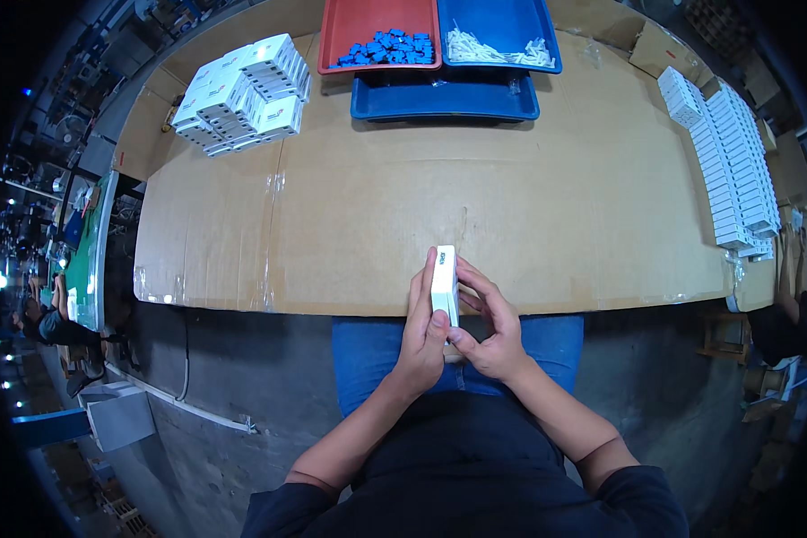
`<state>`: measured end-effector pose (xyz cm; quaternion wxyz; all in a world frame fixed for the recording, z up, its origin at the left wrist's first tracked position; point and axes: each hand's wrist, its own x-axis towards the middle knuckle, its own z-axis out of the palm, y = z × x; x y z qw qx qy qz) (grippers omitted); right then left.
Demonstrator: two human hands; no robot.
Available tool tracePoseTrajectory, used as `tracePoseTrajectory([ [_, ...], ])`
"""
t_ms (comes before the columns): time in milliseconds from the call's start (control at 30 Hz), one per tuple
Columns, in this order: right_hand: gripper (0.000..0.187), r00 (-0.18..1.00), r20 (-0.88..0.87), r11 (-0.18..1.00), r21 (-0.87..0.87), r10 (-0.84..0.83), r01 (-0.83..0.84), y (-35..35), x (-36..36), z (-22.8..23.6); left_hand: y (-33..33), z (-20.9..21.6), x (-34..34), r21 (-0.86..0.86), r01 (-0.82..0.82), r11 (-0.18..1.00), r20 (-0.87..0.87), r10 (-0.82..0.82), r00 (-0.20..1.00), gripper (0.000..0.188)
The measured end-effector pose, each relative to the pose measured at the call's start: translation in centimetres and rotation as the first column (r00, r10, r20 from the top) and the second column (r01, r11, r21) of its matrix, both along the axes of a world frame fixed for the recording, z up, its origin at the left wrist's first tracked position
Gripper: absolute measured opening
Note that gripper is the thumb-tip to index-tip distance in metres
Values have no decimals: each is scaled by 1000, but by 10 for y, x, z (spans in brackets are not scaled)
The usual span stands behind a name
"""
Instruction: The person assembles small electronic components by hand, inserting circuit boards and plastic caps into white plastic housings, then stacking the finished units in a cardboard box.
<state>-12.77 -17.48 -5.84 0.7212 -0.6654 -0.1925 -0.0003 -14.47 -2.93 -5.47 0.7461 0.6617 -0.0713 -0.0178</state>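
Between my two hands stands a small white box-shaped device, on edge above the front edge of the cardboard-covered table. My left hand lies along its left side, thumb on the near end. On the right side my right hand grips it with the thumb low and the fingers bent round behind. Dark print shows on the device's narrow upper face. Its underside and far side are hidden by my fingers.
Stacked white boxes stand at the far left. Blue parts fill a red tray; white pieces lie in a blue tray. Below sits another blue tray. Long rows of white devices line the right. Another person is at far left.
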Motion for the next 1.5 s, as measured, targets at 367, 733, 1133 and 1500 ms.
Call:
tracePoseTrajectory([
  [367, 67, 979, 203, 997, -80, 1, 16, -10, 4, -9, 4, -1, -2, 63, -4, 998, 124, -4, 992, 82],
  [733, 70, 988, 140, 997, 38, 64, -70, -8, 1, -13, 7, -2, -3, 123, -17, 992, 191, -7, 982, 85],
  [1133, 52, 779, -587, 951, 308, 220, -36, -10, 11, 12, 10, -24, 4, 71, -148, 986, 266, 125, 956, 78],
  [1500, 55, 663, -710, 947, 322, 238, 5, 4, 4, 16, 4, -23, 6, 182, -189, 965, 255, 139, 957, 115],
])
